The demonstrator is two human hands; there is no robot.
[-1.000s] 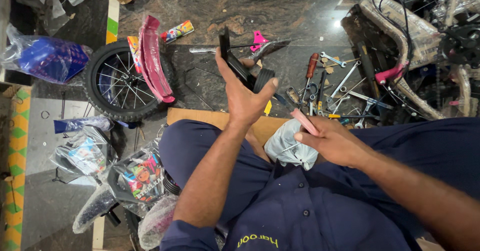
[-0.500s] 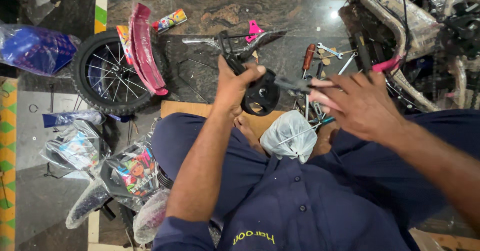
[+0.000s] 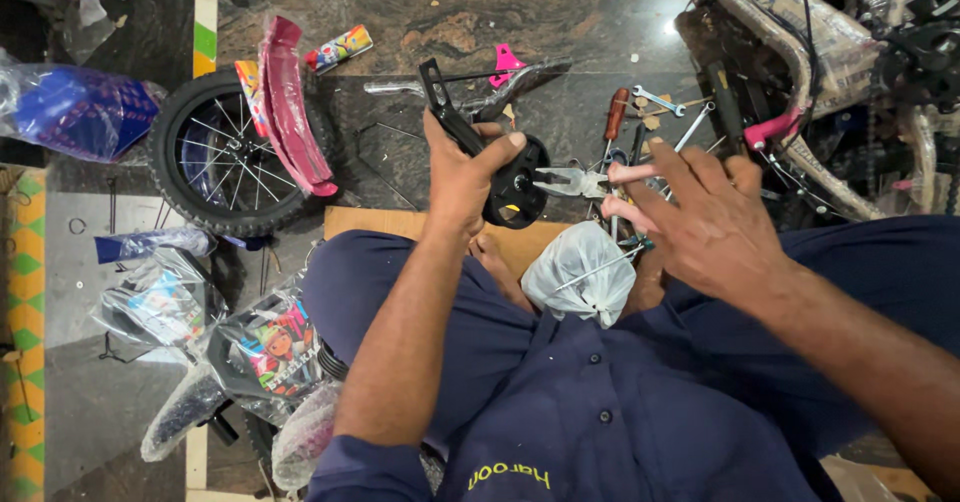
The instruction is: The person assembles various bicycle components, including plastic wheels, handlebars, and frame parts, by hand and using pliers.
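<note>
Left hand (image 3: pixel 462 174) is wrapped tight round a black training-wheel assy (image 3: pixel 490 162): thumb over the small black wheel, fingers behind the flat metal bracket arm that sticks up and far-left. It's held up in mid-frame, above the lap and the brown cardboard sheet (image 3: pixel 400 224)

Right hand (image 3: pixel 705 217) is spread, fingers fanned and slightly curled, holding nothing; fingertips sit just beside the pliers (image 3: pixel 565 180), whose jaws point at the wheel hub. Can't tell if the pliers are lying on the floor or clipped on the part

Handling, as a guess: bracket is stiff steel, wheel hard plastic/rubber, so rigid, fairly light, not fragile, not slippery. Best grip looks like the bracket near the hub, as now; the long arm would lever if held by its far tip

Around: clear plastic bag (image 3: pixel 580 274) of small bits on the lap, near side. Bike wheel (image 3: pixel 215 172) w/ spokes at left, a pink mudguard (image 3: pixel 290 102) lying over it. Screwdriver (image 3: pixel 614 117) and spanner (image 3: pixel 658 100) on the dark stone floor, far-right of the hands. Wrapped bike frame (image 3: pixel 790 52) at far right
</note>
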